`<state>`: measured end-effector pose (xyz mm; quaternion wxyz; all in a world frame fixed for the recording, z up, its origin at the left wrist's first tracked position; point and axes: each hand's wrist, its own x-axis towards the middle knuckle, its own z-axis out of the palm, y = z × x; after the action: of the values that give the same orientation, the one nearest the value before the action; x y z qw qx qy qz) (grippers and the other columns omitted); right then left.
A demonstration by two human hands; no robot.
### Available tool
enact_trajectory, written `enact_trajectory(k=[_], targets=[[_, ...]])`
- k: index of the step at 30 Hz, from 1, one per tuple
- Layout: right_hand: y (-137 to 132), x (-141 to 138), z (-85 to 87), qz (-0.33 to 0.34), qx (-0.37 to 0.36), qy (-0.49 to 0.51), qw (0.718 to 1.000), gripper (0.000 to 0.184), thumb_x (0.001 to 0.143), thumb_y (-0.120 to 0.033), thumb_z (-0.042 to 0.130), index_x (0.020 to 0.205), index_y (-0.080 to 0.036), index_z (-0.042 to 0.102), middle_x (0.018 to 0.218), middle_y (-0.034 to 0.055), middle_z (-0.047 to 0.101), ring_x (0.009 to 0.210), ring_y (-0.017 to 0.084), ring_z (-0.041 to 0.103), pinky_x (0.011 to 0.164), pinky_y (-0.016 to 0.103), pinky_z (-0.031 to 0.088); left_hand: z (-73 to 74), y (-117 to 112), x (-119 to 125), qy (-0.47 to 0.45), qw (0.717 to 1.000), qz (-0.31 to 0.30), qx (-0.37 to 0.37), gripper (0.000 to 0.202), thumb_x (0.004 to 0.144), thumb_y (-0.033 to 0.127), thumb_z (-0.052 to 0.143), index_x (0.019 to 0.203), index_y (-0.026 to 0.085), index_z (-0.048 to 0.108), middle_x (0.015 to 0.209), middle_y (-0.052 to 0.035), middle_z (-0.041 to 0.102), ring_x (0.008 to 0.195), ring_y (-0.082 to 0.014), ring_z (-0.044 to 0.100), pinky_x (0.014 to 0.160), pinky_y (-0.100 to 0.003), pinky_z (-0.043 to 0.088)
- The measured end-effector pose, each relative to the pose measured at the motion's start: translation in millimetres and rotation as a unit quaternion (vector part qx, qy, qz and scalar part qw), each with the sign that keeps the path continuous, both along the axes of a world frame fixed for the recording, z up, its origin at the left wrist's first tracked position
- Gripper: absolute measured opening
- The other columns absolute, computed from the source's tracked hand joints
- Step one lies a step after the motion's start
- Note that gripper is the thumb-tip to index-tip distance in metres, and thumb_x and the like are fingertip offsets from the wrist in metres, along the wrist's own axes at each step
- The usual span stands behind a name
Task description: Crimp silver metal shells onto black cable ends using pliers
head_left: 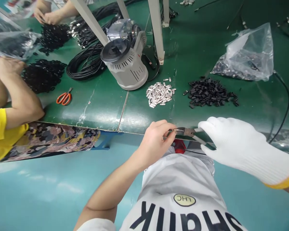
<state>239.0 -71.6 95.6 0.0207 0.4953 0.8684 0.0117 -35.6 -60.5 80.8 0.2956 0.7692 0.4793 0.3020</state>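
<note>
My right hand [233,144], in a white knit glove with a yellow cuff, is closed around the handles of a pair of steel pliers [186,131]. My bare left hand [155,141] pinches a small silver metal piece [174,130] at the pliers' jaws. A thin black wire [195,151] runs below the pliers. Past the bench edge in front of my hands lie a heap of silver metal clips [160,93] and a heap of black plastic parts [209,93].
A co-worker's hands [7,67] work at the left by black coils, near orange-handled scissors [64,98]. On the green workbench [98,112] stand a grey machine [124,61], black cable coils [86,64], and a clear plastic bag [248,54]. White posts rise behind.
</note>
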Motion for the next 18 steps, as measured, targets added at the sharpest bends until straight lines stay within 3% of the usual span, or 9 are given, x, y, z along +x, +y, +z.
enact_trajectory(k=[7, 11, 15, 18], targets=[[3, 7, 12.4, 0.019, 0.024, -0.041, 0.999, 0.032, 0.070, -0.030, 0.065, 0.102, -0.024, 0.066, 0.087, 0.0090, 0.061, 0.064, 0.018, 0.042, 0.066, 0.032, 0.017, 6.2, 4, 2, 0.028, 0.999, -0.039, 0.006, 0.020, 0.094, 0.001, 0.062, 0.098, 0.015, 0.077, 0.074, 0.0029, 0.060, 0.068, -0.0112, 0.054, 0.067, -0.024, 0.041], [4, 13, 5.5, -0.014, -0.031, -0.054, 0.998, 0.032, 0.068, -0.028, 0.066, 0.100, -0.026, 0.070, 0.069, 0.0070, 0.052, 0.056, 0.010, 0.021, 0.067, 0.032, 0.012, 6.0, 6, 1, 0.038, 0.997, -0.060, 0.023, 0.020, 0.094, 0.000, 0.062, 0.098, 0.014, 0.076, 0.074, 0.0030, 0.060, 0.069, -0.0110, 0.054, 0.067, -0.023, 0.041], [2, 19, -0.6, -0.085, -0.118, -0.027, 0.989, 0.043, 0.076, -0.038, 0.067, 0.118, -0.034, 0.072, 0.083, 0.0059, 0.063, 0.060, 0.008, 0.031, 0.071, 0.031, 0.015, 2.4, 8, -2, 0.001, 0.997, -0.075, 0.000, 0.020, 0.093, 0.000, 0.063, 0.096, 0.014, 0.076, 0.072, 0.0043, 0.056, 0.067, -0.0098, 0.052, 0.064, -0.022, 0.039], [1, 27, -7.0, -0.158, -0.200, 0.059, 0.965, 0.044, 0.070, -0.044, 0.077, 0.113, -0.036, 0.075, 0.087, 0.0050, 0.066, 0.065, 0.010, 0.041, 0.071, 0.030, 0.018, 0.0, 8, -4, -0.037, 0.995, -0.085, -0.037, 0.018, 0.093, 0.002, 0.064, 0.096, 0.015, 0.076, 0.072, 0.0049, 0.054, 0.066, -0.0091, 0.050, 0.063, -0.022, 0.039]])
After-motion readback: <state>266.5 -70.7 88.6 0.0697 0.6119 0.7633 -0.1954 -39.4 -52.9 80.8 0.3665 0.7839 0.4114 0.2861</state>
